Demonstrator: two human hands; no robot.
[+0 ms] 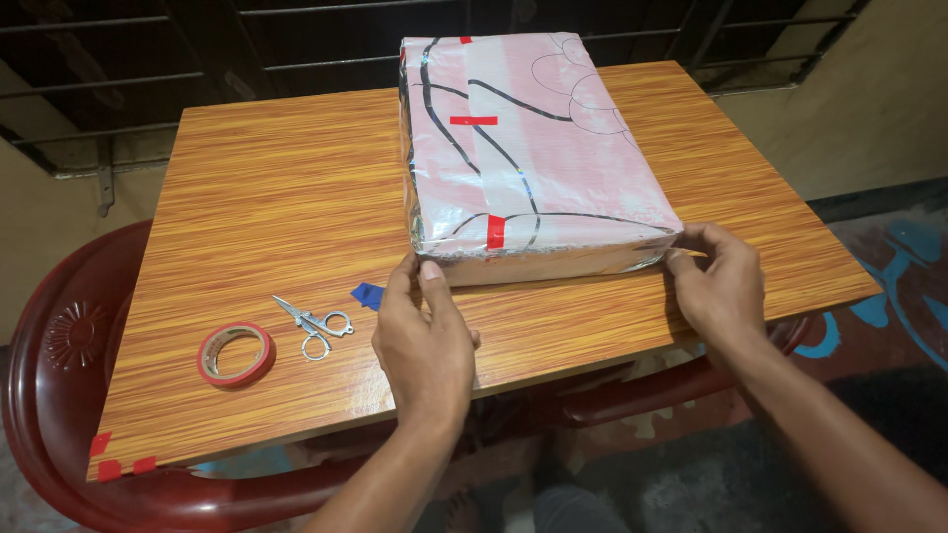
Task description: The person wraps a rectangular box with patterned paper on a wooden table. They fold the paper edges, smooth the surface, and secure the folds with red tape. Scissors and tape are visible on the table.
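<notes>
- We see a wrapped box (533, 148) lying flat on the table (276, 197), toward 1 o'clock from the table's middle; its wrap is pink and white with black curved lines and red tape strips
- Our left hand (425, 341) rests with fingertips touching the box's near left corner; its grip is loose, closed on nothing
- Our right hand (721, 281) presses the near right corner, fingers pinching the wrap's edge there
- Scissors (316, 324) lie at 9 o'clock from the left hand, near it
- A red tape roll (235, 353) sits just beside the scissors, at their 8 o'clock
- A blue scrap (367, 294) lies at 11 o'clock from the left hand
- A red chair (59, 375) stands under the table
</notes>
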